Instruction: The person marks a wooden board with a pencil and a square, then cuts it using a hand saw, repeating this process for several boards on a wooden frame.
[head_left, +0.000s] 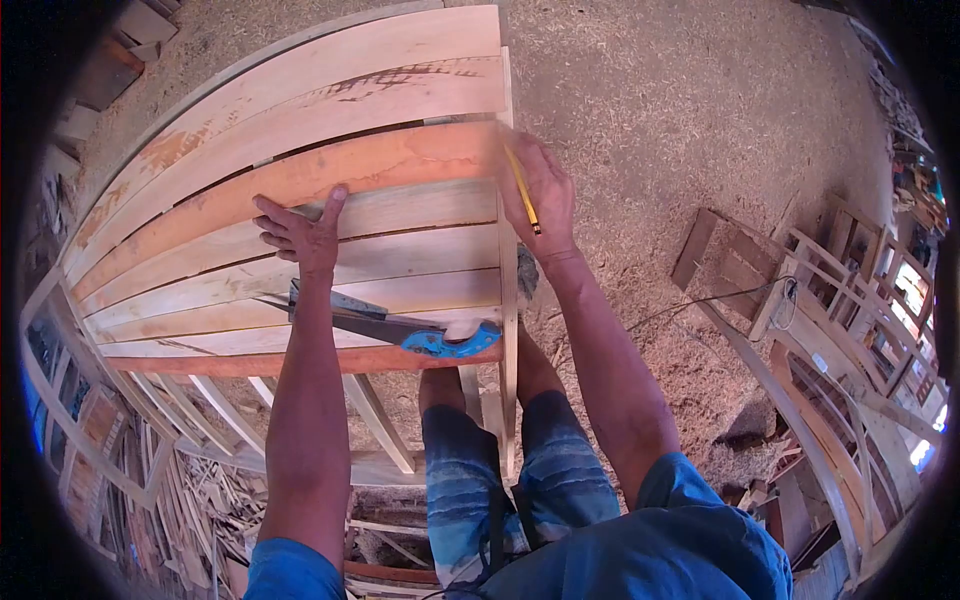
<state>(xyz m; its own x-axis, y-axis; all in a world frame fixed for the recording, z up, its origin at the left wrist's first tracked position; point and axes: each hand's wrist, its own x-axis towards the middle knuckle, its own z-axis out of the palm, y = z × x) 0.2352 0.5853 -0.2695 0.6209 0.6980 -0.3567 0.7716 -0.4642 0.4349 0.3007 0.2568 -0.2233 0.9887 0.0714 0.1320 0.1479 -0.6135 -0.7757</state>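
My left hand (302, 232) lies with spread fingers on the orange-toned plank (380, 160) and the paler plank (420, 208) below it. At the right end of the planks, my right hand (545, 195) is closed around a yellow pencil (521, 188), its eraser end toward me. The pencil's tip is blurred beside the upright edge board (507, 300). A handsaw (440, 341) with a blue handle rests on the lower planks, its blade passing behind my left forearm. Next to the blade lies a blue-grey tool (350, 303), partly hidden, whose kind I cannot make out.
The long curved planks sit on a frame with slanted ribs (378, 420) showing below. Wood shavings cover the floor (640, 130). Wooden frames and boards (840, 290) stand at the right, with a dark cable (700, 298) running to them. Scrap wood (190, 520) is heaped at the lower left.
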